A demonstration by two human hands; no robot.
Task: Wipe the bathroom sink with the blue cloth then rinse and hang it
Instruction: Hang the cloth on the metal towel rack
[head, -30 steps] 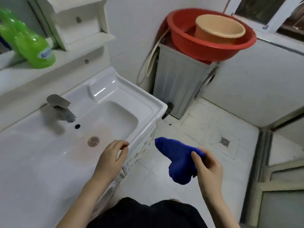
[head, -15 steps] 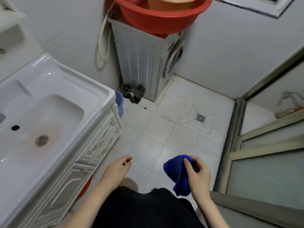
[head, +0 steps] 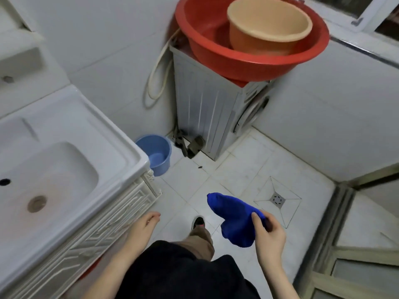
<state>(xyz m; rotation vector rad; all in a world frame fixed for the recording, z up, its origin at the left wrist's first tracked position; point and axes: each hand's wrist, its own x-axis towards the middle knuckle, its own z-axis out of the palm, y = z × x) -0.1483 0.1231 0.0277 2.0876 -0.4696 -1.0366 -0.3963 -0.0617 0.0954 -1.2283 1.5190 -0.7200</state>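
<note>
Pinching the blue cloth (head: 235,221) loosely over the floor, the right hand (head: 268,236) risks dropping it; the left hand (head: 142,228) hangs half-curled, empty, beside the sink (head: 129,156).

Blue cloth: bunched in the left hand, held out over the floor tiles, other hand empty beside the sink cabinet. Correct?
Wrong hand. In the head view the blue cloth is bunched in the right hand, held over the floor tiles. The empty one is the left hand, beside the sink cabinet. The rest stands.
</note>
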